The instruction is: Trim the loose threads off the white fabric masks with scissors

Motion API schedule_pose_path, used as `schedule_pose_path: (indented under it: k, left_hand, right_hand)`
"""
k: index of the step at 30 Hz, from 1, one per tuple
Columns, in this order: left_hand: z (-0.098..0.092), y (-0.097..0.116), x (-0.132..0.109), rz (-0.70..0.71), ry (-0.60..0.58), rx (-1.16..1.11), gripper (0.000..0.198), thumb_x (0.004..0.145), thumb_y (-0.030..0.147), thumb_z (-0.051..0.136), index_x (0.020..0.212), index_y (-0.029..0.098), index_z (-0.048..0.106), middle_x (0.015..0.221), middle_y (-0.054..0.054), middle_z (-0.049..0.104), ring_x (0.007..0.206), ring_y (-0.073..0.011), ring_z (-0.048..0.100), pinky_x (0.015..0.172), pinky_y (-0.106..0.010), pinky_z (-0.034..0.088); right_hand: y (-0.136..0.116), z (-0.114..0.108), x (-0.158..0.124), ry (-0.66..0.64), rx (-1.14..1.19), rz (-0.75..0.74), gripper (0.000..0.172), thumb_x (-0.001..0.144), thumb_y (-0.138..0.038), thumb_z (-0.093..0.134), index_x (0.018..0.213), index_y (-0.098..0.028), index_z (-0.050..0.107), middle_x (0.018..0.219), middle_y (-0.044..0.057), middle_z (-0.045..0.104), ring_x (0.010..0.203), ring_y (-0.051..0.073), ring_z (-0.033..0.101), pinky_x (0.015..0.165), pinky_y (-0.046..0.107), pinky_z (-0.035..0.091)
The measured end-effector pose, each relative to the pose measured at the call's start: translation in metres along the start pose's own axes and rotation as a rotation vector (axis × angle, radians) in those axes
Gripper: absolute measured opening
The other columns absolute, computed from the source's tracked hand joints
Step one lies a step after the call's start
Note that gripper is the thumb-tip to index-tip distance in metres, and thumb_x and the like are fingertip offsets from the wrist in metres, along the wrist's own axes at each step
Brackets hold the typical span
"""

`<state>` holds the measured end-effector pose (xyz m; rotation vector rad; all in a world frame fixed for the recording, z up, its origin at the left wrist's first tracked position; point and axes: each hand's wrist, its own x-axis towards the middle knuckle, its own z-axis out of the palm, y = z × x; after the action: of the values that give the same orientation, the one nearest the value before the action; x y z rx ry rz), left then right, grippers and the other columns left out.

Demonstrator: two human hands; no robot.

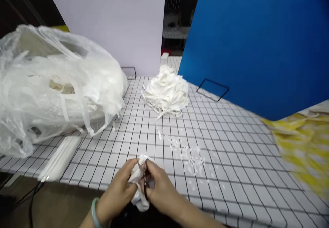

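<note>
My left hand (119,185), with a pale green bangle on its wrist, is closed on a crumpled white fabric piece (141,202) at the table's front edge. In my right hand (161,187) is a small pair of dark scissors (145,178), its blades up against the fabric near my left fingertips. My fingers partly hide the scissors' handles. Small white scraps (190,157) lie scattered on the table to the right of my hands. Farther back stands a loose pile of white fabric pieces (167,91), with strips hanging out of it.
A large clear plastic bag (64,97) of white material fills the left side. In front of it lies a white power strip (60,159) with a black cable. White and blue panels (257,43) on wire feet stand behind the checked tablecloth (231,145). Yellow patterned cloth (303,145) is at right.
</note>
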<state>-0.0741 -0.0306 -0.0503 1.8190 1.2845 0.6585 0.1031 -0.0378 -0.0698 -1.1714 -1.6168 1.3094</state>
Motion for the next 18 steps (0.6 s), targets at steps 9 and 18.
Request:
schedule_pose_path:
  k: [9, 18]
  left_hand:
    - [-0.015, 0.099, 0.219, 0.476, 0.523, -0.051, 0.032, 0.089, 0.008, 0.051, 0.118, 0.021, 0.059, 0.113, -0.010, 0.059, 0.101, -0.0220, 0.060, 0.088, -0.042, 0.056]
    - [-0.051, 0.011, 0.101, 0.659, 1.205, 0.355, 0.025, 0.086, 0.007, 0.058, 0.107, 0.021, 0.056, 0.121, -0.008, 0.050, 0.118, -0.0239, 0.053, 0.102, -0.046, 0.051]
  right_hand:
    - [-0.085, -0.162, 0.168, 0.622, -0.248, -0.295, 0.021, 0.081, -0.029, 0.067, 0.096, -0.022, 0.055, 0.099, 0.006, 0.067, 0.081, 0.020, 0.062, 0.072, 0.035, 0.051]
    - [-0.012, -0.118, 0.128, 0.302, -0.396, 0.081, 0.043, 0.079, -0.065, 0.068, 0.092, -0.024, 0.060, 0.082, 0.004, 0.073, 0.069, 0.024, 0.066, 0.062, 0.036, 0.049]
